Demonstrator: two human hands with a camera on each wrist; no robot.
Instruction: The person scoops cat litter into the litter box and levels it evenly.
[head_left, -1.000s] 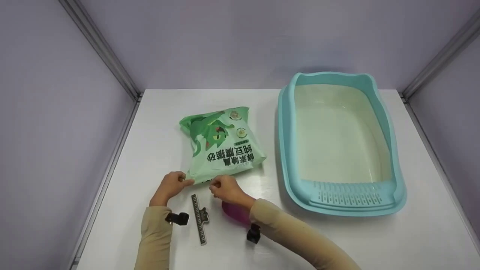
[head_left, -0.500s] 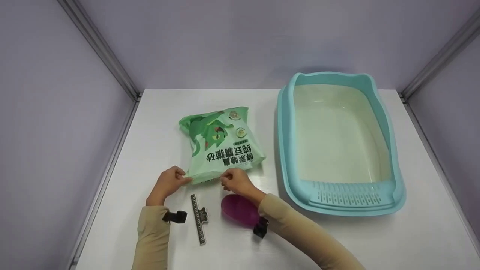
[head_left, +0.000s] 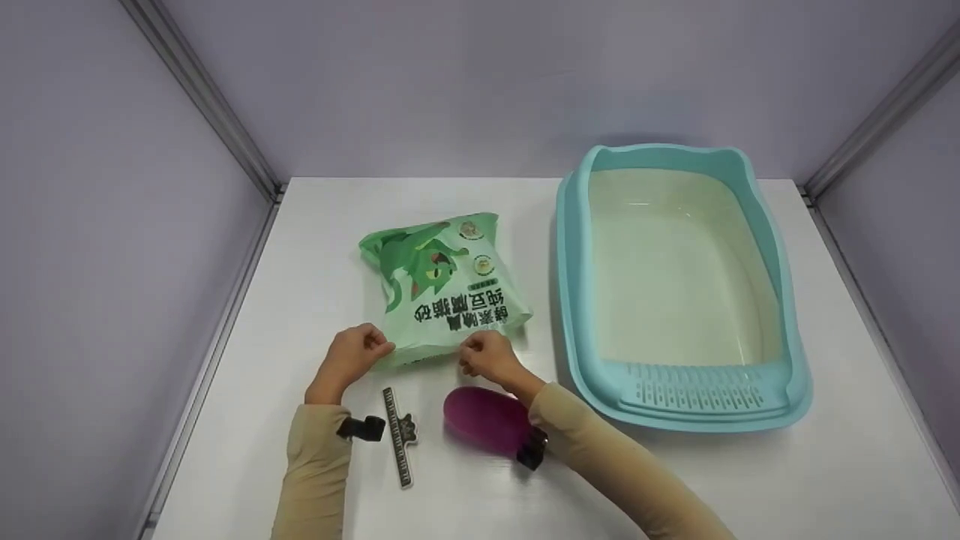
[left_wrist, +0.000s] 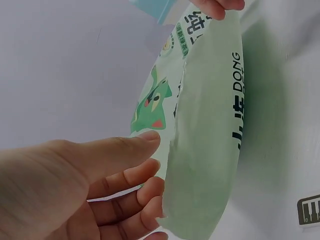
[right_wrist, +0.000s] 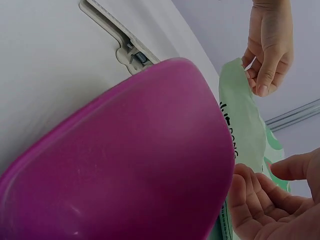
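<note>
A green cat litter bag (head_left: 450, 285) with a printed cat lies on the white table, its near edge raised a little. My left hand (head_left: 356, 352) grips the left end of that edge, fingers curled at the rim and thumb toward the printed face. Nearer the right end, my right hand (head_left: 491, 356) holds the same edge with curled fingers; its thumb (right_wrist: 292, 167) stands above them. Between the forearms lie a black-and-white clip (head_left: 398, 439) with a piano-key pattern and a magenta scoop (head_left: 487, 420). The scoop's far end is hidden under the right wrist.
To the right stands a large litter box (head_left: 566, 300), with a light blue rim, a cream interior and a slotted front ledge (head_left: 701, 388). Grey-lilac walls (head_left: 480, 82) enclose the table at the back and sides.
My right hand has shifted right and slightly away along the bag's edge, uncovering more of the scoop. My left hand has moved slightly up and right along the edge. The bag has barely moved.
</note>
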